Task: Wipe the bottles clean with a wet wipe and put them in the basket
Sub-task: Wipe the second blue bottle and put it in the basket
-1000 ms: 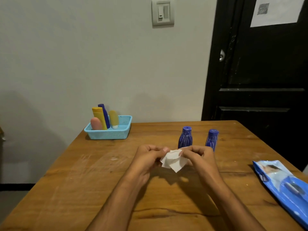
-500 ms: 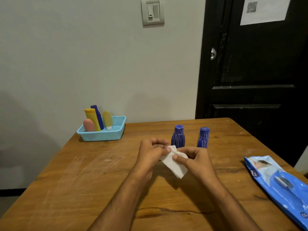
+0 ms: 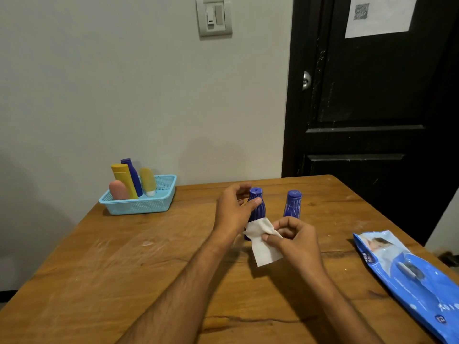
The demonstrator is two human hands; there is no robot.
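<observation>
Left hand (image 3: 233, 214) at a bottle, right hand (image 3: 295, 240) pinching the wipe (image 3: 264, 249).

We see our left hand spread, fingers loosely bent around the nearer blue bottle (image 3: 258, 207) mid-table; whether it touches we cannot tell. Our right thumb and fingers pinch the white wipe just in front. A second blue bottle (image 3: 293, 204) stands beside. The basket (image 3: 149, 204), near the table's (image 3: 124, 269) far left corner, holds four bottles. A wipes pack (image 3: 407, 274) lies at the right edge.

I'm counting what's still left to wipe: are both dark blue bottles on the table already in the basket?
No: both dark blue bottles stand on the table, well apart from the basket at its far left corner.
</observation>
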